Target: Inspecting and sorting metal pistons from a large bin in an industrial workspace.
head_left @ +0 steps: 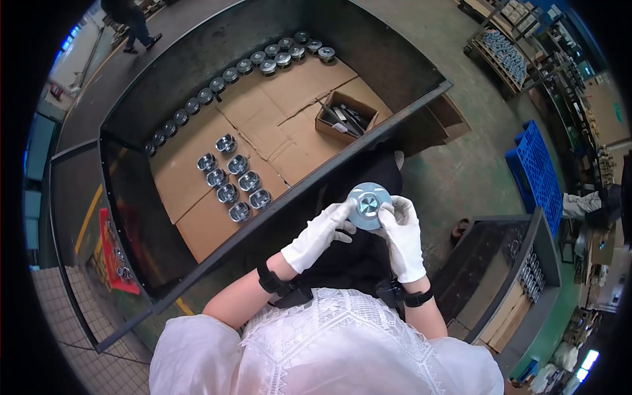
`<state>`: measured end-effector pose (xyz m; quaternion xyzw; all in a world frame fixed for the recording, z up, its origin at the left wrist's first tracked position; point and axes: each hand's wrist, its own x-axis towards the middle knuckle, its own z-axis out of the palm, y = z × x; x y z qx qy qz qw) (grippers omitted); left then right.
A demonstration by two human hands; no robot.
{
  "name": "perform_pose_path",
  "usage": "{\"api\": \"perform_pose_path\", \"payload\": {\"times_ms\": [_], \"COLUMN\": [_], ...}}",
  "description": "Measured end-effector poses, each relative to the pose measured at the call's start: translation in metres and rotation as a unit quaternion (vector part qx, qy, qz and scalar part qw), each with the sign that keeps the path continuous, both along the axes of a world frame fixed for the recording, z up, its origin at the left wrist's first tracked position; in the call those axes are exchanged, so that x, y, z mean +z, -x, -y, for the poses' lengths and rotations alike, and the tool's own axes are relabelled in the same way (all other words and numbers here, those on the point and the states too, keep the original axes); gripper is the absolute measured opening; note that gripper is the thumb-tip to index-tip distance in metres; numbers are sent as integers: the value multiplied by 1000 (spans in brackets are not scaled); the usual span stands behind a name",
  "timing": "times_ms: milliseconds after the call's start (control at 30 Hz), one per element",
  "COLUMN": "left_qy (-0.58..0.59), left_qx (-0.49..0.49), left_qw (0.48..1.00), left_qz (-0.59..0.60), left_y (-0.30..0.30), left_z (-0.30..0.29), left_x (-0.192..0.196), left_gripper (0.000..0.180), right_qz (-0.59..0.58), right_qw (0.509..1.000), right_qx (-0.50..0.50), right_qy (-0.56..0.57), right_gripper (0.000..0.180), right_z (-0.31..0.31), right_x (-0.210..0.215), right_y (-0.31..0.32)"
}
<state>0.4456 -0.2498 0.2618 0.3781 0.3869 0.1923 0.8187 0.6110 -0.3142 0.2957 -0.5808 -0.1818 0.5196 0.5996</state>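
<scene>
Between my two white-gloved hands is a shiny metal piston [369, 206], its round crown turned up toward me. My left hand [322, 236] grips its left edge. On the opposite rim, my right hand [403, 237] has its thumb near the crown and its fingers curled around the side. Ahead lies a dark metal bin lined with cardboard [263, 118]. Several pistons [227, 193] stand in a cluster in its near left part, pin holes showing. A long row of more pistons [243, 66] follows the bin's far wall.
The bin's near rim [303, 181] runs between me and the pistons. Inside at right, a small cardboard box [345, 117] holds dark tools. A second metal bin [520, 283] with parts stands to my right, by a blue pallet [536, 174]. A person [131, 26] is at far left.
</scene>
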Motion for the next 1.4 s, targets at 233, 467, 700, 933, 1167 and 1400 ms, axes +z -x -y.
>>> {"api": "perform_pose_path", "payload": {"times_ms": [233, 467, 700, 933, 1167, 1400], "left_qy": [-90, 25, -52, 5, -70, -471], "left_qx": [-9, 92, -43, 99, -103, 126], "left_qw": [993, 995, 994, 995, 981, 855], "left_qz": [-80, -14, -86, -10, -146, -177], "left_y": [-13, -12, -13, -15, -14, -32], "left_z": [-9, -21, -9, -18, -6, 2], "left_x": [8, 17, 10, 8, 15, 23], "left_gripper": [73, 56, 71, 78, 69, 55], "right_qz": [96, 29, 128, 56, 7, -129], "right_qw": [995, 999, 991, 997, 998, 987], "right_qx": [10, -39, -15, -41, -69, -31], "right_qy": [4, 22, 17, 19, -2, -87], "right_gripper": [31, 30, 30, 30, 29, 46], "right_z": [7, 8, 8, 11, 11, 13], "right_x": [-10, -4, -7, -5, -14, -30], "right_y": [5, 6, 7, 12, 9, 9]}}
